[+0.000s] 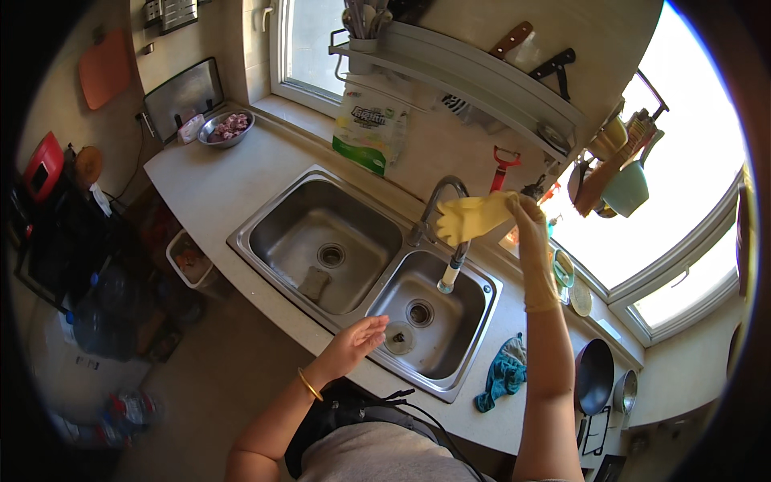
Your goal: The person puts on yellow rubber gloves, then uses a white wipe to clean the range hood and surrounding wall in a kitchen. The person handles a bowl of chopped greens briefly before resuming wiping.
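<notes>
My right hand [531,232] wears a pale yellow glove that reaches past the wrist. It is raised over the back right of the double sink, pinching a second yellow glove [476,217] by its cuff. That glove hangs sideways in front of the curved faucet [443,196], its fingers pointing left. My left hand [349,348] is bare and holds nothing, with a gold bangle [310,384] on the wrist. It hovers at the sink's front rim, thumb apart from the fingers. Below lie the large left basin [283,229] and the smaller right basin [449,349].
A sponge-like block [314,283] lies in the left basin, and a clear disc [399,338] in the right. A teal cloth [505,373] rests right of the sink. A metal bowl of raw meat [227,129] stands at the back left. A wok [594,376] sits far right.
</notes>
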Tool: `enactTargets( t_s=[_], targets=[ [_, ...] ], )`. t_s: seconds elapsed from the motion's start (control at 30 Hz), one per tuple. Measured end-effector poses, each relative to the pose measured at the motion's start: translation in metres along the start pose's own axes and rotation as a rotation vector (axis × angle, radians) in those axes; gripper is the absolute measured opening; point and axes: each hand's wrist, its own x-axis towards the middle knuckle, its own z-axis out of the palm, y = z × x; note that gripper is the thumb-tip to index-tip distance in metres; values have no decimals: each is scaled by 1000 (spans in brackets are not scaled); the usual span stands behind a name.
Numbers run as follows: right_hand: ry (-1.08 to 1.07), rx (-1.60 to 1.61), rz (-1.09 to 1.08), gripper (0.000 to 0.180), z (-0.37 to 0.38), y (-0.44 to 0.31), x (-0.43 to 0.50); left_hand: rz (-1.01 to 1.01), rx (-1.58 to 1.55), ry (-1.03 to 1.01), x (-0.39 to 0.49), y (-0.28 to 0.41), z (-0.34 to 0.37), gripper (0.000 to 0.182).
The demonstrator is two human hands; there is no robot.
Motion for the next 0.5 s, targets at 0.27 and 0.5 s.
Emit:
enactTargets(
  t_s=[0.27,0.5],
  targets=[
    [-21,-207,1,7,-48,-103,-91,84,-151,-336,27,70,78,42],
    [-147,-690,-167,11,-65,-106,-193,-139,-271,-485,40,67,167,43]
  ],
)
